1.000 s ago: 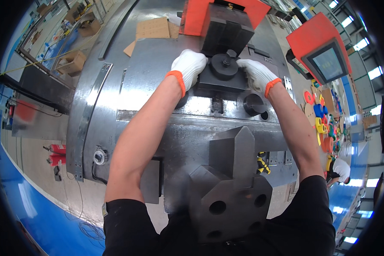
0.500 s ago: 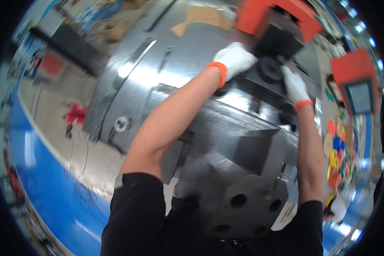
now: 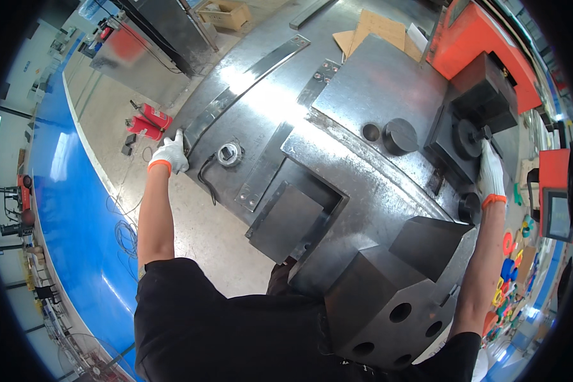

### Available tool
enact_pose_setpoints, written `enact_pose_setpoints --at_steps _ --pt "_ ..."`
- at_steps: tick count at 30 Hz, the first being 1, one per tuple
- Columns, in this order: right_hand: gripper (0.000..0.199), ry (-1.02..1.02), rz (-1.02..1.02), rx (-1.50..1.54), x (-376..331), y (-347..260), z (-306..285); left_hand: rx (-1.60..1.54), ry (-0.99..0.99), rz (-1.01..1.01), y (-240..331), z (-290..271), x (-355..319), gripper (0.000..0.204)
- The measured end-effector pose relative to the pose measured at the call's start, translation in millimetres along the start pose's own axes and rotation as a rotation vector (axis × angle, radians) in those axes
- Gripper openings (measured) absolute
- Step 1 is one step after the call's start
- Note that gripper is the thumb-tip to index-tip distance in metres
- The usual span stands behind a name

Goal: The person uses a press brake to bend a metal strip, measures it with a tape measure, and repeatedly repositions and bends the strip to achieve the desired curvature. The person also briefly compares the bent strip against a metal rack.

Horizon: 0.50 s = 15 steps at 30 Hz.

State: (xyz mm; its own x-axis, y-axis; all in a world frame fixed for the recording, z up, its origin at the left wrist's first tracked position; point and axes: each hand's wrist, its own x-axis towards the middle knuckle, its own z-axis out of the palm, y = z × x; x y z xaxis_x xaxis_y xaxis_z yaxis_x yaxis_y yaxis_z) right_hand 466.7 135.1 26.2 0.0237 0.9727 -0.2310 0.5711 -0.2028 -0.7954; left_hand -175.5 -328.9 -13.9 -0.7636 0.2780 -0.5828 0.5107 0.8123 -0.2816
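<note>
My left hand (image 3: 170, 155), in a white glove with an orange cuff, rests at the left edge of a large steel machine table (image 3: 261, 121), fingers apart and nothing visible in it. Near it sits a round metal fitting (image 3: 229, 153) with a dark cable. My right hand (image 3: 491, 170), gloved likewise, reaches to the far right, its fingertips closed at a small black knob (image 3: 483, 133). This knob stands beside a black disc (image 3: 466, 139) on a dark block (image 3: 451, 146). Part of the grip is hidden behind the glove.
A loose black cylinder (image 3: 400, 136) stands beside a round hole on the table. Close to my body is a dark angular block (image 3: 379, 299) with round holes. Red extinguishers (image 3: 148, 121) stand on the floor at left. An orange-red machine (image 3: 484, 48) and a screen (image 3: 559, 213) are at right.
My left hand has left the dark block at right and swung far left to the table edge. My right hand stays by the black disc. The view has shifted, uncovering the black cylinder.
</note>
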Motion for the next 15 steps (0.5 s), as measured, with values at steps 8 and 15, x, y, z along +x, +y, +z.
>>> enact_pose_setpoints --at_steps 8,15 --pt "0.083 -0.019 -0.033 0.034 12.9 8.6 4.5 -0.189 0.321 0.121 -18.0 33.9 17.8 0.089" --pt "0.086 0.076 -0.023 -0.042 -8.1 9.8 -15.6 -0.340 0.418 0.243 -20.4 32.8 49.1 0.081"
